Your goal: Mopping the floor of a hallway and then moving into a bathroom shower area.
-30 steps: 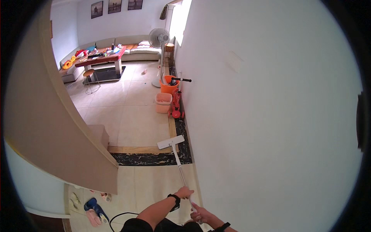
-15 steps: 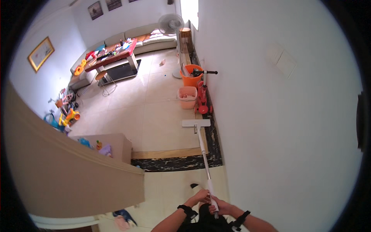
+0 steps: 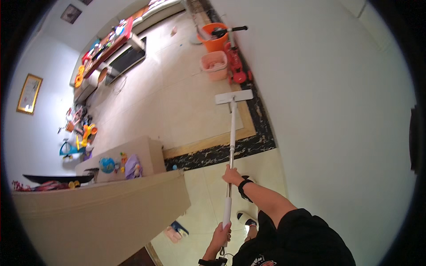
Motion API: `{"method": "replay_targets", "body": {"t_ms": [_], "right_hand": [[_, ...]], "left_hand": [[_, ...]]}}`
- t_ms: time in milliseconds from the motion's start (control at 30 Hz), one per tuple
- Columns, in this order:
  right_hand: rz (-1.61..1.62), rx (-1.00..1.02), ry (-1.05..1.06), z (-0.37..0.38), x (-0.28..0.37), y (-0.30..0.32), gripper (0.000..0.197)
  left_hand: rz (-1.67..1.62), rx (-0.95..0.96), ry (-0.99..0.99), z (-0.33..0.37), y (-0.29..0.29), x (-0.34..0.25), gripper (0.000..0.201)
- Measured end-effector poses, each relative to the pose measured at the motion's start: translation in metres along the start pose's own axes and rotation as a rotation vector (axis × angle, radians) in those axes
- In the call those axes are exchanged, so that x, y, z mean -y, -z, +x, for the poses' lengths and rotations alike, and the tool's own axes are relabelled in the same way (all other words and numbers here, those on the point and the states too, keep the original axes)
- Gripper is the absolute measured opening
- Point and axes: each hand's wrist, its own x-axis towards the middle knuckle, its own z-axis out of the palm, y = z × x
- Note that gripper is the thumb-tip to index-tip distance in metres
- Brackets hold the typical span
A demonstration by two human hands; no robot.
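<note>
A white flat mop (image 3: 233, 128) stretches ahead of me, its long pole tilted away from my body. Its rectangular head (image 3: 234, 96) lies on the floor beside the right wall, across the wooden strip and the black marble border. My left hand (image 3: 220, 235) is closed round the white grip near the pole's lower end. Higher up, my right hand (image 3: 231, 174) wraps the metal part of the pole, with that arm reaching across from the right. Below the pole my feet show in light slippers (image 3: 246, 219).
Just past the mop head stand a red scooter (image 3: 236, 66), a pink bucket (image 3: 214, 66) and an orange bucket (image 3: 214, 37) along the wall. A beige partition (image 3: 102, 213) closes the left side. A black marble strip (image 3: 204, 158) crosses the floor. Another pair of shoes (image 3: 176, 231) lies lower left.
My hands were close together on the lower grip; now my right hand holds the pole farther up and my left stays low. The view has turned and moved forward.
</note>
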Motion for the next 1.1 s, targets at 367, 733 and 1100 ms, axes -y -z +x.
{"method": "replay_targets", "body": {"t_ms": [367, 733, 1100], "right_hand": [[-0.261, -0.029, 0.045, -0.13, -0.041, -0.082, 0.054], [-0.442, 0.047, 0.311, -0.294, -0.118, -0.204, 0.046], [-0.737, 0.379, 0.473, -0.298, -0.146, -0.254, 0.037]], "left_hand": [[0.191, -0.083, 0.065, -0.076, -0.014, 0.142, 0.044], [0.48, -0.279, -0.26, -0.234, -0.019, 0.33, 0.039], [0.644, -0.377, -0.309, -0.301, -0.034, 0.384, 0.042]]}}
